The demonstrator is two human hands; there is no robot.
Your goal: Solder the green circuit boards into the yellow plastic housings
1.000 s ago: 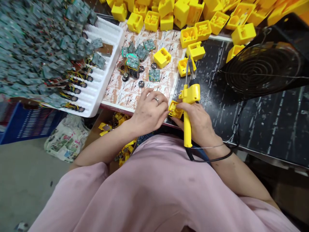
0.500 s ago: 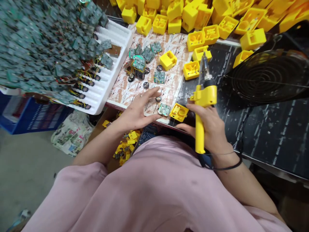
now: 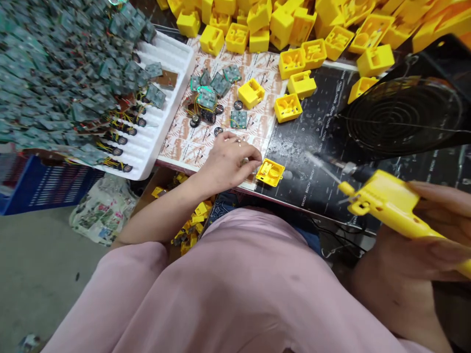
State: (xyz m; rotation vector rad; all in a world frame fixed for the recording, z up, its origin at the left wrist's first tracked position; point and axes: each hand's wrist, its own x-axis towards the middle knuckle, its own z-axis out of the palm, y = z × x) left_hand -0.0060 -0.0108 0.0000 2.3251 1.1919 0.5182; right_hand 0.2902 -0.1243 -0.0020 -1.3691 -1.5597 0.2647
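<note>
My left hand (image 3: 231, 165) is over the near edge of the bench, thumb and fingers brought together. Its fingertips are beside an open yellow plastic case (image 3: 271, 172) with a round grille inside. Whatever lies between those fingers is hidden. Off to the right, my right hand (image 3: 408, 257) is wrapped around a yellow soldering gun (image 3: 392, 196), whose blurred metal tip points up and left over the black bench top. Beyond my left hand are a green circuit board (image 3: 238, 119), a small round speaker (image 3: 238, 105) and another yellow case (image 3: 251, 93).
A white foam tray (image 3: 176, 90) at left bears a big heap of circuit boards (image 3: 73, 83). Yellow cases (image 3: 290, 63) crowd the back. A black fan (image 3: 401, 115) stands at right. Below are a blue crate (image 3: 55, 184) and a box of yellow parts (image 3: 193, 225).
My right hand has swung the soldering gun right and toward me, tilting it over. My left hand has moved right and closed its fingers, covering the small board and speaker seen beside the case.
</note>
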